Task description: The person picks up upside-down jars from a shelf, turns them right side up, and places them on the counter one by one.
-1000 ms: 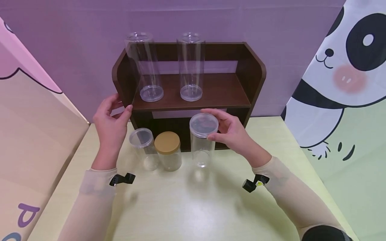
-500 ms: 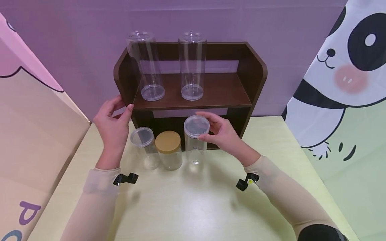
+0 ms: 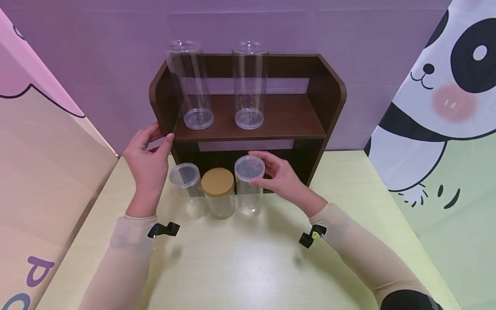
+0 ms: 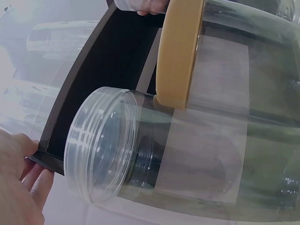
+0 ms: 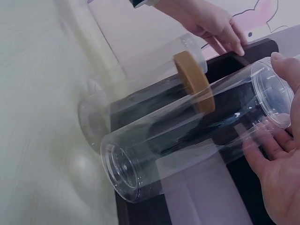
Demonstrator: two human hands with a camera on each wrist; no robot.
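Note:
My left hand [image 3: 146, 165] grips the left side panel of a dark brown two-tier shelf [image 3: 290, 114], thumb at its front edge and fingers on the outer side. My right hand [image 3: 284, 178] holds a clear jar with a clear lid [image 3: 249, 189] near its top, thumb and fingers on either side of the lid. This jar stands upright at the right end of a row. Beside it is a clear jar with a tan lid [image 3: 218, 183], and left of that another clear-lidded jar [image 3: 186, 176]. In the left wrist view, the tan lid [image 4: 179, 56] shows its ribbed rim.
On the upper shelf board stand two tall clear cylinders, a left one [image 3: 198, 118] and a right one [image 3: 249, 118]. The row of jars stands on the pale table [image 3: 217, 258] in front of the lower tier. A purple cloth [image 3: 116, 51] hangs behind.
My right hand has moved left and slightly down in the head view, bringing its clear jar up beside the tan-lidded one. The left hand keeps its hold on the shelf.

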